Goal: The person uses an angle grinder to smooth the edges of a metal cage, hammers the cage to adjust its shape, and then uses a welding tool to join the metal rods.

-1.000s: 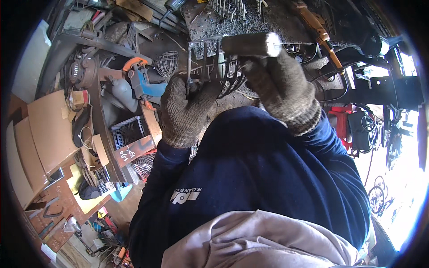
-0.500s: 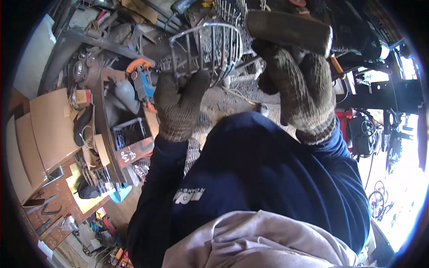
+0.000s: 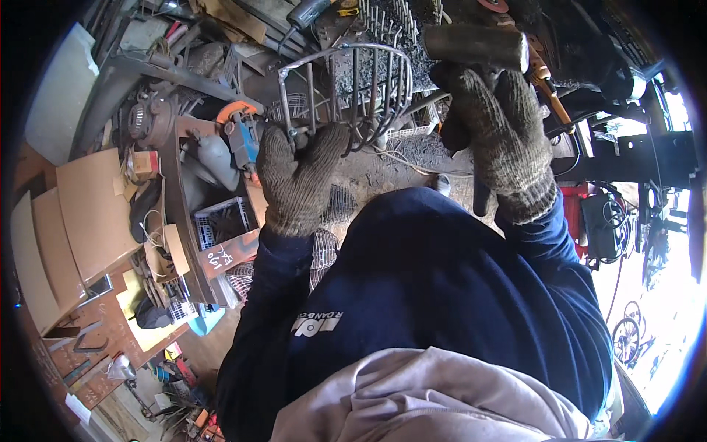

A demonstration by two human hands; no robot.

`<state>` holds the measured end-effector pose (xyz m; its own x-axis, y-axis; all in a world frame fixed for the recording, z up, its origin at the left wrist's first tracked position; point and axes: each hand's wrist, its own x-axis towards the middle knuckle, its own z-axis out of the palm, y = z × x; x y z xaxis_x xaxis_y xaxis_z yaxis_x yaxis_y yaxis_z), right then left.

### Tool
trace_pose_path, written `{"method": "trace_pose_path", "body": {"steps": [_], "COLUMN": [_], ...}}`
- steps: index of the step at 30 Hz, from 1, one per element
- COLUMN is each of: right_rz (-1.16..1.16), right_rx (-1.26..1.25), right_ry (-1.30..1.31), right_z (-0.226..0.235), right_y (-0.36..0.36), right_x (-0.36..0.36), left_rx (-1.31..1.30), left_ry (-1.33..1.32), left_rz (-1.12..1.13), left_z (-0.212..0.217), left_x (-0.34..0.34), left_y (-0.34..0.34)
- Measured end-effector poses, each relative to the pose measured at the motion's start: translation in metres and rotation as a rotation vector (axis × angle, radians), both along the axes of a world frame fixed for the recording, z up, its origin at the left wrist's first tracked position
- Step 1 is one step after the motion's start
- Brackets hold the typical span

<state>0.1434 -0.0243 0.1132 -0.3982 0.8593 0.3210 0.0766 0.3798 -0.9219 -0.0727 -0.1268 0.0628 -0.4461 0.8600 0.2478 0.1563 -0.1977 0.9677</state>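
Note:
My left hand [image 3: 298, 173], in a brown knitted glove, is closed on the near end of a frame of bent metal rods [image 3: 356, 88], shaped like a small open basket. The frame is tilted up in front of me. My right hand [image 3: 502, 136], gloved the same way, is closed around the handle of a hammer [image 3: 477, 48]. Its thick, blocky head is raised just beyond my knuckles, to the right of the rod frame and apart from it. Most of the handle is hidden by the glove; a dark end shows below it.
Beyond the frame stands a dark worktop with upright metal rods [image 3: 379, 22]. An orange power tool [image 3: 549, 85] lies right of the hammer. Left are a blue tool with an orange guard [image 3: 241, 136], a grey crate [image 3: 221, 221] and cardboard [image 3: 99, 210]. Cables lie on the ground ahead.
The hammer and my right hand have dropped a little, away from the camera. The rod frame has shifted slightly, still in my left hand.

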Motion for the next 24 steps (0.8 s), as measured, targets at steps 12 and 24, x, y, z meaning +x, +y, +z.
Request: {"method": "trace_pose_path", "body": {"steps": [12, 24], "right_rz": [-0.170, -0.124], "right_rx": [-0.443, -0.516], "right_ry": [0.082, 0.069], "right_z": [-0.046, -0.063], "right_y": [0.015, 0.017], "right_x": [0.024, 0.036], "left_rx": [0.108, 0.088], "left_ry": [-0.386, -0.404], "left_rz": [-0.003, -0.024], "left_z": [0.007, 0.011], "left_x": [0.012, 0.015], "left_y": [-0.011, -0.010]}}
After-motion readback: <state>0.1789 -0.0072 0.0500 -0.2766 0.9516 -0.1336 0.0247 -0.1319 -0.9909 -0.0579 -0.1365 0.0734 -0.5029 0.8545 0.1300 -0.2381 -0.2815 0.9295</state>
